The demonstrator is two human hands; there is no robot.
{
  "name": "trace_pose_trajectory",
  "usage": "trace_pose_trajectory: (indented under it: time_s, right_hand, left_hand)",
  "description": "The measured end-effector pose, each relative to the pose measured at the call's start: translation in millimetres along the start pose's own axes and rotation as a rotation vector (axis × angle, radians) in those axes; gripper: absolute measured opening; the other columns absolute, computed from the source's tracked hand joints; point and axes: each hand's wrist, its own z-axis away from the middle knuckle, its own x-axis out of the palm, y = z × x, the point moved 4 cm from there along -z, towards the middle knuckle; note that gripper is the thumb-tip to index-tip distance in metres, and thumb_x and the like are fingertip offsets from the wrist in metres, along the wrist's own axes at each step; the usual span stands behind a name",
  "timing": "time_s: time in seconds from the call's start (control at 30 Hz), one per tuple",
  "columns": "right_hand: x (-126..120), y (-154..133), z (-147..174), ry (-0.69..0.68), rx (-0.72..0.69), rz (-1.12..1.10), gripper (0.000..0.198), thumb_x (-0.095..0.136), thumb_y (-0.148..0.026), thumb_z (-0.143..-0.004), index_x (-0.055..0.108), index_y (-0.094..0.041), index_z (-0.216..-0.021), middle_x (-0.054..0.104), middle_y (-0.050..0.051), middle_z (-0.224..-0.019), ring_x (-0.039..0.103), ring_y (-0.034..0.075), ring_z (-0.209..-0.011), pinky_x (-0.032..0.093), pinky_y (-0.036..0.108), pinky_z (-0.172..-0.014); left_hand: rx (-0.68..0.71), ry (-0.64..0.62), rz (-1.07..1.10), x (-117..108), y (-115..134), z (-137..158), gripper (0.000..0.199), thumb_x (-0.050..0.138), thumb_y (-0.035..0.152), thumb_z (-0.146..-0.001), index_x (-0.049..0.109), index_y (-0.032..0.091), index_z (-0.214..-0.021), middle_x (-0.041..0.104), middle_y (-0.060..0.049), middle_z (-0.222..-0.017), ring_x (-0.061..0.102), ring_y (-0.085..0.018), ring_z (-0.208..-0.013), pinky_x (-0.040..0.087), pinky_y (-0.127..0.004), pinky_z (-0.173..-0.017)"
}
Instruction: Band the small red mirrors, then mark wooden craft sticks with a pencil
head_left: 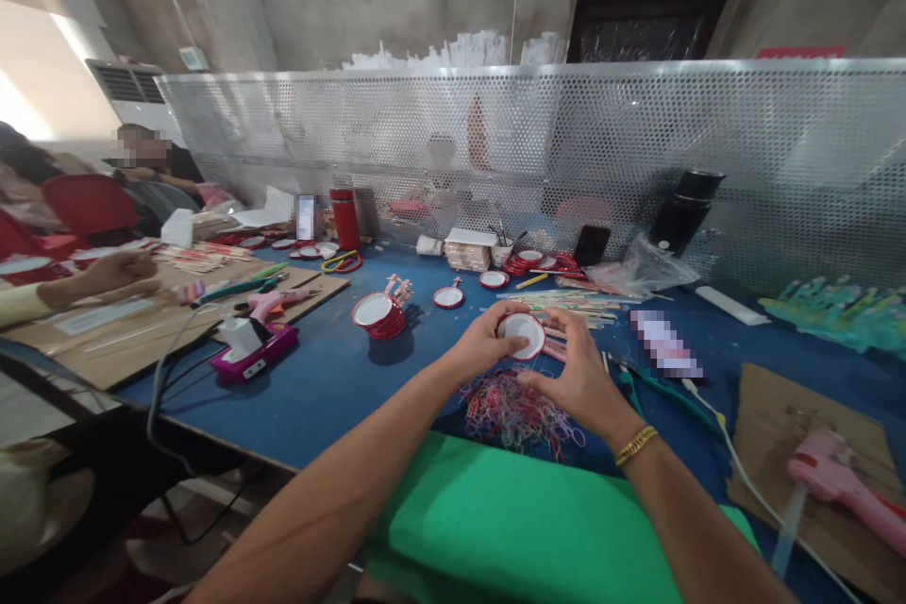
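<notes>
Above the table, my left hand (488,337) grips a small red-rimmed white disc (522,338), its thumb lying on the white face. Curved fingers of my right hand (580,368) hold the disc's right rim, while the right thumb stands apart below it. Whatever lies behind the disc is hidden. Beneath both hands is a tangled heap of coloured rubber bands (520,411). A stack of similar discs (378,315) stands to the left, and a single disc with a short handle (448,297) lies nearby.
Thin sticks (587,304), green-handled pliers (665,392) and a phone (665,344) lie beyond and right. A pink glue gun (828,467) rests on cardboard at right. Left are a purple power strip (255,354) and a co-worker's hand (117,272). A perforated metal screen (297,127) bounds the back.
</notes>
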Motion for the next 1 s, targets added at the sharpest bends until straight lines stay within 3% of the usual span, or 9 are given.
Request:
trace_pose_trajectory:
  time_s: [0.17, 0.27, 0.33, 0.47, 0.6, 0.8, 0.93, 1.0]
  right_hand:
    - [-1.3, -3.7, -2.2, 0.051, -0.012, 0.017, 0.080, 0.081, -0.040, -0.070, 0.039, -0.023, -0.136, 0.051, 0.013, -0.133, 0.056, 0.030, -0.120, 0.046, 0.054, -0.104]
    - [-4.7, -4.6, -4.3, 0.120, -0.035, 0.068, 0.069, 0.078, -0.036, -0.074, 0.043, -0.020, -0.131, 0.056, 0.013, -0.127, 0.057, 0.030, -0.116, 0.045, 0.054, -0.104]
    - [-7.8, -5.2, -5.5, 0.171, -0.059, 0.123, 0.056, 0.073, -0.033, -0.079, 0.047, -0.019, -0.127, 0.059, 0.013, -0.122, 0.058, 0.029, -0.113, 0.045, 0.053, -0.102]
    - [-9.9, -9.2, -5.9, 0.224, -0.099, 0.251, 0.034, 0.061, -0.028, -0.087, 0.053, -0.019, -0.118, 0.064, 0.013, -0.116, 0.058, 0.029, -0.111, 0.044, 0.050, -0.100]
    - [-2.6, -15.2, -4.7, 0.170, -0.137, 0.346, 0.030, 0.054, -0.021, -0.089, 0.055, -0.019, -0.118, 0.065, 0.012, -0.121, 0.058, 0.028, -0.114, 0.040, 0.048, -0.102]
    - [3.7, -25.4, -3.2, 0.090, -0.149, 0.472, 0.034, 0.051, -0.014, -0.087, 0.057, -0.018, -0.121, 0.067, 0.011, -0.123, 0.060, 0.027, -0.113, 0.036, 0.046, -0.104]
    - [4.0, -28.8, -2.6, -0.016, -0.019, 0.570, 0.021, 0.049, -0.019, -0.093, 0.067, -0.019, -0.103, 0.074, 0.010, -0.100, 0.066, 0.026, -0.093, 0.046, 0.039, -0.086]
    - [5.2, -28.7, -2.2, -0.104, 0.061, 0.588, 0.024, 0.046, -0.018, -0.095, 0.070, -0.019, -0.095, 0.075, 0.009, -0.092, 0.069, 0.025, -0.085, 0.047, 0.036, -0.077]
  left_hand:
    - [0.052, -0.033, -0.013, 0.5, 0.6, -0.8, 0.049, 0.073, 0.024, -0.072, 0.058, 0.019, -0.118, 0.063, -0.001, -0.091, 0.050, -0.010, -0.068, 0.042, -0.023, -0.063]
    - [0.199, -0.013, -0.170, -0.6, 6.9, -2.1, 0.019, 0.066, 0.016, -0.074, 0.068, 0.018, -0.092, 0.064, -0.004, -0.094, 0.055, -0.017, -0.086, 0.045, -0.030, -0.081]
    - [0.270, -0.001, -0.302, 0.4, 11.4, -1.7, 0.009, 0.064, 0.014, -0.076, 0.069, 0.018, -0.081, 0.064, -0.005, -0.093, 0.054, -0.020, -0.095, 0.043, -0.034, -0.090]
    - [0.290, 0.010, -0.398, 6.3, 15.5, 1.4, 0.011, 0.067, 0.028, -0.083, 0.072, 0.019, -0.086, 0.064, -0.006, -0.093, 0.053, -0.021, -0.098, 0.043, -0.035, -0.094]
    - [0.328, 0.063, -0.435, 10.7, 13.1, 4.3, 0.019, 0.073, 0.039, -0.081, 0.074, 0.020, -0.083, 0.063, -0.006, -0.098, 0.054, -0.021, -0.103, 0.043, -0.035, -0.097]
    - [0.316, 0.093, -0.569, 12.6, 10.3, 6.7, 0.015, 0.069, 0.033, -0.084, 0.075, 0.020, -0.083, 0.059, -0.007, -0.103, 0.058, -0.020, -0.100, 0.047, -0.030, -0.088]
    - [0.242, 0.218, -0.888, 10.2, 18.0, 10.1, 0.017, 0.060, 0.027, -0.087, 0.073, 0.020, -0.078, 0.059, -0.007, -0.100, 0.059, -0.018, -0.087, 0.046, -0.029, -0.077]
    - [0.202, 0.314, -1.038, 5.0, 22.3, 11.2, 0.015, 0.060, 0.024, -0.085, 0.071, 0.020, -0.076, 0.059, -0.007, -0.100, 0.058, -0.018, -0.082, 0.044, -0.029, -0.073]
